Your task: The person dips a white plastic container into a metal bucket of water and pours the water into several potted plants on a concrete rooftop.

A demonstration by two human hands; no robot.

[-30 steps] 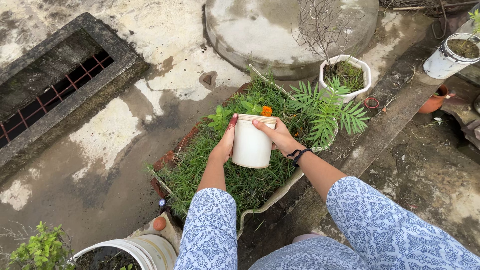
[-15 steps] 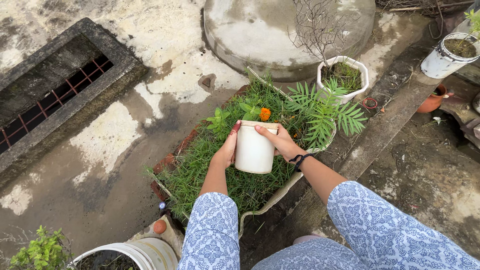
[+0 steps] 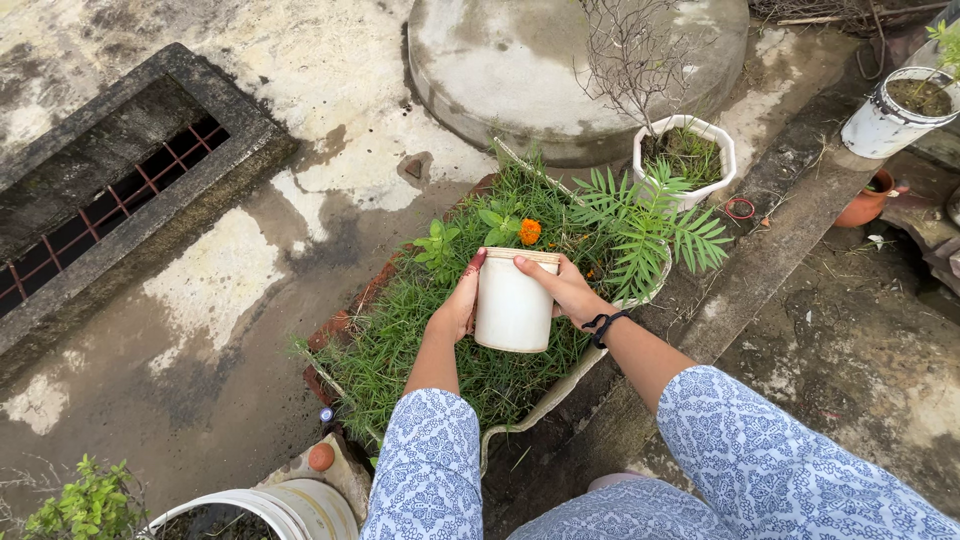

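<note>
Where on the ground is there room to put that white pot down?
Bare wet concrete lies between the grated drain and the grassy planter. The planter itself is crowded with grass and a marigold. Both hands hold the white pot.

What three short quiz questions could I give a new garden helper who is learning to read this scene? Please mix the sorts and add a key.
1. True or false: both hands hold the white container over the grassy planter.
2. Which flower shows just beyond the container's rim?
A. an orange flower
B. a blue flower
C. a white flower
3. Fill in: the bare, leafless shrub stands in a white ______ pot.

Key:
1. True; the left hand and right hand grip its opposite sides.
2. A
3. faceted (many-sided)
</note>
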